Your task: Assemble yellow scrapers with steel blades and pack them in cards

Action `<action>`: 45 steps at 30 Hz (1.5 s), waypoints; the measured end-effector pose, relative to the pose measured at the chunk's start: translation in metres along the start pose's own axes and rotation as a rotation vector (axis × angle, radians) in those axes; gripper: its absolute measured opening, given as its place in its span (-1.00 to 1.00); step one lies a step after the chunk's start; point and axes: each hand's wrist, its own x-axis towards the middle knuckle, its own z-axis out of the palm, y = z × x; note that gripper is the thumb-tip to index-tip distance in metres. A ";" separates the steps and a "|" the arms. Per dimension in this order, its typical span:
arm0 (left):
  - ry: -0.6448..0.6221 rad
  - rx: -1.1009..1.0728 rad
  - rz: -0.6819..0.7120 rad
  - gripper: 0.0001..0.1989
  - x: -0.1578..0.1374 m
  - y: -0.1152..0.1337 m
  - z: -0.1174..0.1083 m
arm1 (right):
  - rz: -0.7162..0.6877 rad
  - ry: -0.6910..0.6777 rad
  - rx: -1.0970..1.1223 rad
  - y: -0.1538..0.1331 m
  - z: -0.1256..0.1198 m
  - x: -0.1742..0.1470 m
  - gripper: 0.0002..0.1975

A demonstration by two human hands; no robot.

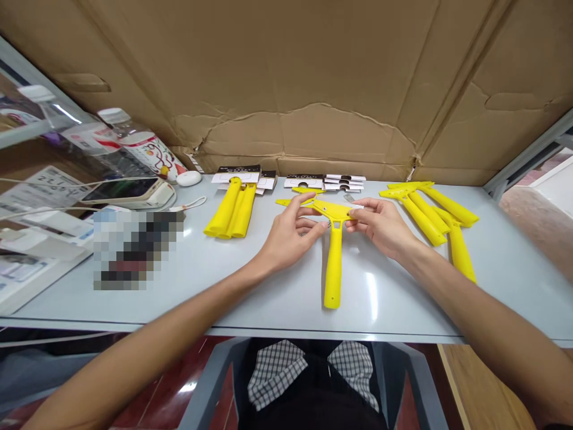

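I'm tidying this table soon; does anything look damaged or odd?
Yes: the cardboard behind the table has a ragged, curved crease and apparent tears lower down, so it looks damaged. A pixelated patch at left hides what lies there. The yellow tool shows no obvious damage.

Blurry squares cover a dark thing (150, 242), so nobody can name it. Words on the cards (248, 175) are too tiny to read. The left hand (287, 234) hides part of a yellow piece (283, 202) behind it. The left edge cuts off a white box (31, 283).
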 end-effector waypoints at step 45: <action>0.014 0.604 0.227 -0.24 -0.014 0.010 0.026 | -0.074 0.013 -0.048 0.007 0.004 -0.006 -0.58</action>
